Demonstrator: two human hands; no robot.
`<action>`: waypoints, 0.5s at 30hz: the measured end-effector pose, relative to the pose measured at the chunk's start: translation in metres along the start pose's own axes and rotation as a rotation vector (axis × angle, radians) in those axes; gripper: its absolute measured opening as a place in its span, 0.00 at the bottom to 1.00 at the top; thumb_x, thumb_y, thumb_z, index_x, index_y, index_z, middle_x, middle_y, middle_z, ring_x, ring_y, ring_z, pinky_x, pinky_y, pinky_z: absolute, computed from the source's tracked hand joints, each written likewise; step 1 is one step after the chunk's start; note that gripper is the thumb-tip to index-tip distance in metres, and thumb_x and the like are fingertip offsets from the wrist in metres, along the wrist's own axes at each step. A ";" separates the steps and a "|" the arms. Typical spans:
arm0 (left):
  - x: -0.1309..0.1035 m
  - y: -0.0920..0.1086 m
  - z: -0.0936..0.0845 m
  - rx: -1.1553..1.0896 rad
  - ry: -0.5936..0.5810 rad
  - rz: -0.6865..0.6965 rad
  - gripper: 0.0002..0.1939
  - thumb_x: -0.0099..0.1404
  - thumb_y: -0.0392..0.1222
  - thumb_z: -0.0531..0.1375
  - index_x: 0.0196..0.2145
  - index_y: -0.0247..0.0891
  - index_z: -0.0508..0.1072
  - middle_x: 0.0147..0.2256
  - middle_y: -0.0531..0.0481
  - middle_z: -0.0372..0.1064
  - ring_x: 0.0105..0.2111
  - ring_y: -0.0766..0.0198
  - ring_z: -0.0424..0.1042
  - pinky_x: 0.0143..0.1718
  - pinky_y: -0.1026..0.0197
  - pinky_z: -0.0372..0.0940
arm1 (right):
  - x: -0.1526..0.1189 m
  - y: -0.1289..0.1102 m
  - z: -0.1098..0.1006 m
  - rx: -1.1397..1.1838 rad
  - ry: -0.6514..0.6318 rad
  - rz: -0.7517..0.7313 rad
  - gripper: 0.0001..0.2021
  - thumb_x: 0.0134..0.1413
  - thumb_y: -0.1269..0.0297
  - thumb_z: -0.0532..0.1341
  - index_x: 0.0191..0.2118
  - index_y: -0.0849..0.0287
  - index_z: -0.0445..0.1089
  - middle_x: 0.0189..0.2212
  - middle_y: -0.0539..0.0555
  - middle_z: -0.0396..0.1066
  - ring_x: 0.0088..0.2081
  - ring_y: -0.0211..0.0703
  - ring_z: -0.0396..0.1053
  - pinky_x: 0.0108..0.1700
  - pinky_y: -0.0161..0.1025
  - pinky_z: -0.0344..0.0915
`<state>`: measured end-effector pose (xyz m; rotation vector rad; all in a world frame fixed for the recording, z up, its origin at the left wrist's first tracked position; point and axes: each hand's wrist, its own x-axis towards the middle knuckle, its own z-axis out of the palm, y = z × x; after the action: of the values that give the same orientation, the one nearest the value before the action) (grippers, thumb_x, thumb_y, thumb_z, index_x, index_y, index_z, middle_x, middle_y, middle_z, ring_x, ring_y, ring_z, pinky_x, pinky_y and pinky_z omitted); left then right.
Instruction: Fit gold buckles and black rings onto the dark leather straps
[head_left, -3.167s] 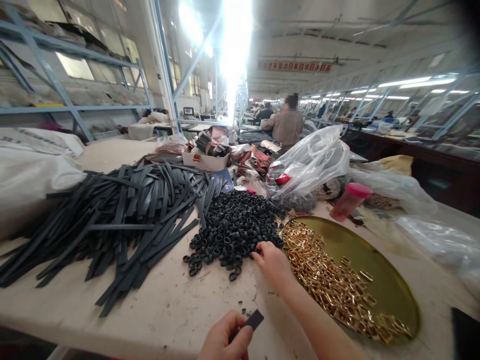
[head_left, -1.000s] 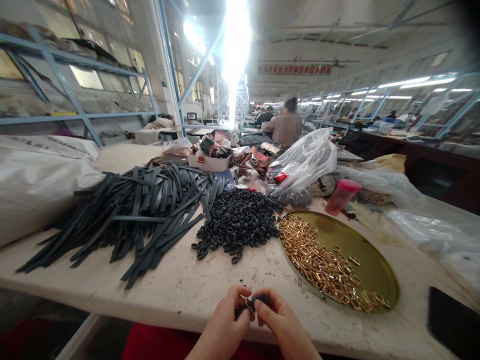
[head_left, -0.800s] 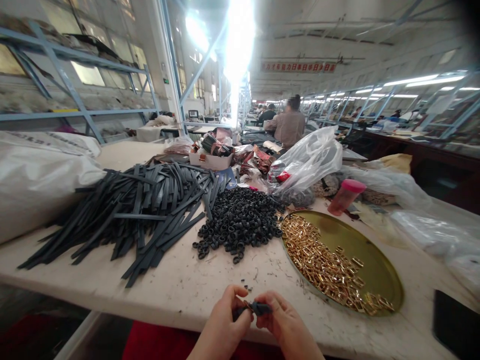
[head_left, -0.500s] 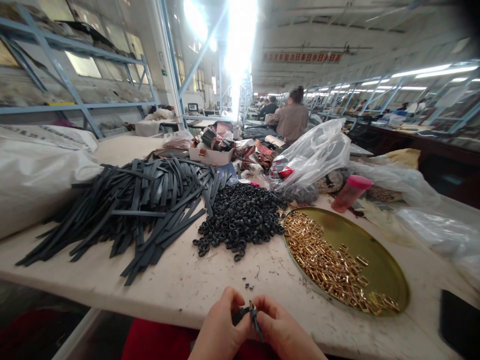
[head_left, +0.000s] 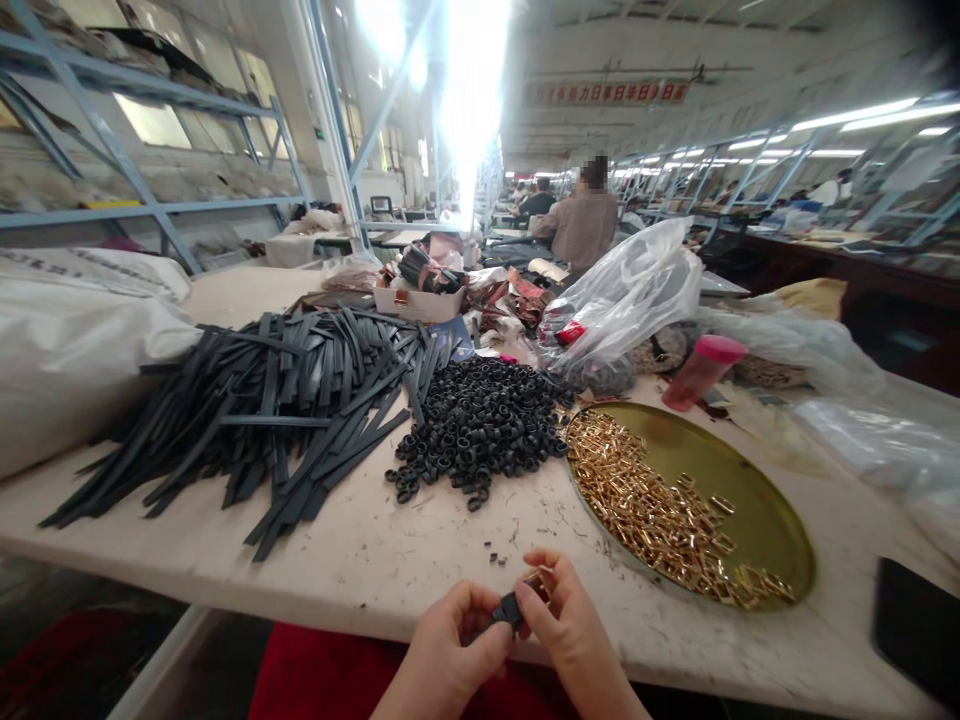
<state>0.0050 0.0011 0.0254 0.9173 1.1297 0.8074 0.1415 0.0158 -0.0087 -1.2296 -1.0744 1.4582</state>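
At the table's front edge, my left hand (head_left: 459, 640) pinches a short dark strap (head_left: 508, 611) between thumb and fingers. My right hand (head_left: 564, 618) closes on the strap's other end, where a gold buckle (head_left: 535, 580) shows between thumb and forefinger. My fingers hide much of the strap. Beyond my hands lies a heap of small black loops (head_left: 487, 420). Long dark strips (head_left: 300, 390) are piled to its left. On the right, a round gold tray (head_left: 757, 500) holds many gold buckles (head_left: 652, 510).
Tiny dark bits (head_left: 495, 555) lie just past my hands. A pink-lidded jar (head_left: 701, 375) and a clear plastic bag (head_left: 630, 290) stand behind the tray. A white sack (head_left: 82, 350) is at left, a black flat object (head_left: 911, 630) at right. A person (head_left: 585, 225) sits farther back.
My right hand has risen and turned, its fingers now up around the buckle. The strap has swung from hanging down to lying between both hands.
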 end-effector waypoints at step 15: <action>-0.014 -0.008 -0.002 0.025 -0.086 -0.131 0.11 0.45 0.40 0.60 0.28 0.33 0.69 0.18 0.55 0.67 0.19 0.68 0.64 0.24 0.66 0.59 | -0.027 -0.032 -0.016 -1.113 -0.397 -0.524 0.08 0.50 0.72 0.52 0.28 0.58 0.67 0.23 0.53 0.69 0.26 0.41 0.65 0.26 0.34 0.55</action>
<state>0.0002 -0.0145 0.0231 0.8809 1.1145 0.6431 0.1632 -0.0032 0.0255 -1.1940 -2.4476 0.6440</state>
